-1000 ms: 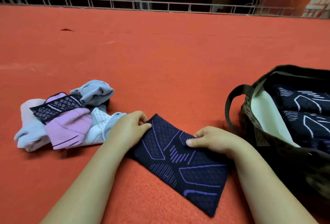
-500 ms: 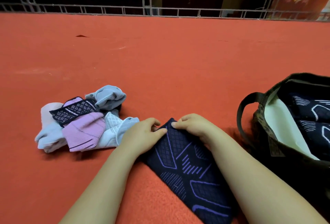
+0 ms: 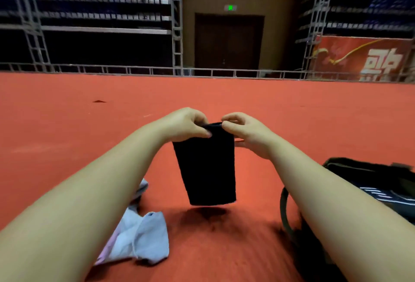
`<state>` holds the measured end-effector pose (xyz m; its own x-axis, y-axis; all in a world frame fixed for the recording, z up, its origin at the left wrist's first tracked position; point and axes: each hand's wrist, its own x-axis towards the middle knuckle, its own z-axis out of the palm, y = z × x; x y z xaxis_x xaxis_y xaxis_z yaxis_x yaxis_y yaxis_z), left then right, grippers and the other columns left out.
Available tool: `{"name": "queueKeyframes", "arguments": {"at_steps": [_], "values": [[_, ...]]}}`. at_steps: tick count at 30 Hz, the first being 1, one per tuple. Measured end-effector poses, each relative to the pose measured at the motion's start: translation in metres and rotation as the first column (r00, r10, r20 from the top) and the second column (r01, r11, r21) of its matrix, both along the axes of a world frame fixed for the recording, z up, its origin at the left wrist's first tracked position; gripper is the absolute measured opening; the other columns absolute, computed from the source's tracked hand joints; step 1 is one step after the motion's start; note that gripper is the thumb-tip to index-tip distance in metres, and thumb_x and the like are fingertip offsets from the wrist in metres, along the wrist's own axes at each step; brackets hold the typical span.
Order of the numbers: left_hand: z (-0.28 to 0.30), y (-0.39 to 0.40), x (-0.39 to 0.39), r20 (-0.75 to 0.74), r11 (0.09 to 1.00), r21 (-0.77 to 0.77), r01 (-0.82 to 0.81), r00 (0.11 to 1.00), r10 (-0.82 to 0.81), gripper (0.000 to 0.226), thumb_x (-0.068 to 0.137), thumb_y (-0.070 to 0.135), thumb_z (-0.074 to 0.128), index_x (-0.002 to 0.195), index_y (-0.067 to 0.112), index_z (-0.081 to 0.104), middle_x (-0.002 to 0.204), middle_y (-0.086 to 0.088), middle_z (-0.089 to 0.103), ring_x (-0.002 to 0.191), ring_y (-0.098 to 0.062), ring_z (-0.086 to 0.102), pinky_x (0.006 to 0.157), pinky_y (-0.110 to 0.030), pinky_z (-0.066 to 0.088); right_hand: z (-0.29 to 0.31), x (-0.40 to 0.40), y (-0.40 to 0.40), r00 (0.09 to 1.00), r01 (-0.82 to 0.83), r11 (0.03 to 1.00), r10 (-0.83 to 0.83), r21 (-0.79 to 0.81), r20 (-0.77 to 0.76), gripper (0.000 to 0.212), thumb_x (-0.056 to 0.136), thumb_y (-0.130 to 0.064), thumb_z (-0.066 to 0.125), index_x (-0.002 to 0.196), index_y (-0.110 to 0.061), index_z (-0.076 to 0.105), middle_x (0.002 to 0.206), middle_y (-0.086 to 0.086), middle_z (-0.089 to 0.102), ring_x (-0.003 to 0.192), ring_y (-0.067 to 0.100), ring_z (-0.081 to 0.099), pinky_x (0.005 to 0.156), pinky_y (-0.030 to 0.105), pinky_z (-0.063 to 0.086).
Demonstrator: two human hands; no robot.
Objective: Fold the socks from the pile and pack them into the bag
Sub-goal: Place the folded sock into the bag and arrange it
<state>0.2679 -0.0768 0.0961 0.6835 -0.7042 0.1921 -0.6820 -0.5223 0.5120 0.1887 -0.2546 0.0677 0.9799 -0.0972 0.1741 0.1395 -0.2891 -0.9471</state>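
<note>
both hands are now holding the dark sock up off the red floor. left hand and right hand are pinching its top edge. bag is sitting at four o'clock. a loose pinch could be letting it unfold.

1. Dark navy folded sock hangs from both hands, above the red carpeted floor.
2. Pale blue sock pile lies lower left.
3. Dark fabric bag sits right.
</note>
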Motion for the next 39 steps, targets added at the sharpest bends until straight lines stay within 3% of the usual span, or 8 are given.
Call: {"name": "queueKeyframes", "arguments": {"at_steps": [5,9,12,18,21,25,33,39], "values": [[0.032,0.010,-0.010,0.094,0.994,0.093,0.058,0.993,-0.067,0.016,0.083,0.024,0.068,0.073,0.026,0.057,0.068,0.012,0.052,0.060,-0.002,0.048,0.054,-0.018,0.037,0.021,-0.010,0.001,0.982,-0.025,0.995,0.042,-0.095,0.184,0.016,0.090,-0.003,0.060,0.078,-0.013,0.058,0.069,-0.004,0.058,0.066,0.007,0.056,0.068,0.025,0.047],[-0.017,0.033,-0.023,-0.283,0.939,0.278,0.202,0.952,-0.121,0.018,0.090,0.011,0.060,0.077,0.021,0.050,0.070,0.006,0.049,0.063,-0.007,0.049,0.067,-0.029,0.049,-0.020,-0.034,-0.002,0.972,-0.174,0.980,0.155,-0.096,-0.178,0.017,0.086,-0.008,0.064,0.076,-0.014,0.052,0.069,0.000,0.050,0.064,0.011,0.051,0.067,0.029,0.043],[-0.072,0.043,-0.044,-0.577,0.877,0.338,0.341,0.811,-0.093,0.018,0.095,0.006,0.049,0.083,0.020,0.048,0.077,0.001,0.050,0.069,-0.013,0.053,0.067,-0.031,0.052,-0.066,-0.058,-0.004,0.685,-0.428,0.902,0.365,0.057,-0.631,0.011,0.080,-0.016,0.068,0.079,-0.016,0.057,0.065,0.005,0.058,0.058,0.015,0.059,0.071,0.035,0.049],[-0.143,0.051,-0.085,-0.935,0.743,0.288,0.604,0.344,0.083,0.021,0.100,0.006,0.033,0.091,0.017,0.049,0.090,-0.005,0.058,0.081,-0.017,0.061,0.080,-0.047,0.051,-0.126,-0.087,0.013,0.160,-0.654,0.652,0.615,0.383,-0.772,0.033,0.075,-0.021,0.074,0.103,-0.018,0.057,0.083,-0.003,0.073,0.076,0.011,0.071,0.070,0.029,0.059],[-0.159,0.052,-0.087,-0.928,0.763,0.296,0.575,0.362,0.087,0.017,0.099,0.009,0.036,0.091,0.019,0.048,0.090,-0.007,0.056,0.076,-0.020,0.062,0.072,-0.043,0.056,-0.141,-0.095,0.014,0.283,-0.564,0.778,0.499,0.279,-0.819,0.016,0.090,-0.014,0.049,0.103,-0.021,0.056,0.079,-0.003,0.072,0.069,0.013,0.070,0.065,0.030,0.059],[-0.159,0.050,-0.073,-0.756,0.918,0.304,0.255,0.651,0.070,0.010,0.097,0.012,0.045,0.090,0.019,0.049,0.083,-0.006,0.048,0.060,-0.018,0.056,0.053,-0.030,0.056,-0.148,-0.094,0.009,0.572,-0.353,0.934,0.269,0.063,-0.775,0.012,0.097,-0.013,0.045,0.106,-0.015,0.053,0.073,0.005,0.063,0.056,0.014,0.062,0.057,0.028,0.054],[-0.153,0.048,-0.065,-0.718,0.976,0.197,0.087,0.691,0.084,0.004,0.095,0.020,0.052,0.100,0.021,0.053,0.091,0.000,0.054,0.074,-0.012,0.053,0.075,-0.035,0.051,-0.155,-0.087,0.004,0.694,-0.094,0.993,0.013,-0.072,-0.720,0.008,0.095,-0.015,0.051,0.102,-0.010,0.052,0.070,0.006,0.057,0.051,0.014,0.058,0.050,0.025,0.048],[-0.160,0.051,-0.090,-0.096,0.934,0.290,0.207,0.978,-0.187,0.043,0.095,0.033,0.052,0.135,0.018,0.047,0.146,0.000,0.037,0.137,-0.012,0.030,0.108,-0.018,0.021,-0.154,-0.090,0.016,0.736,-0.018,0.968,-0.158,-0.252,-0.659,0.013,0.093,-0.023,0.057,0.095,-0.013,0.049,0.070,0.005,0.057,0.050,0.014,0.057,0.051,0.027,0.047]]}}
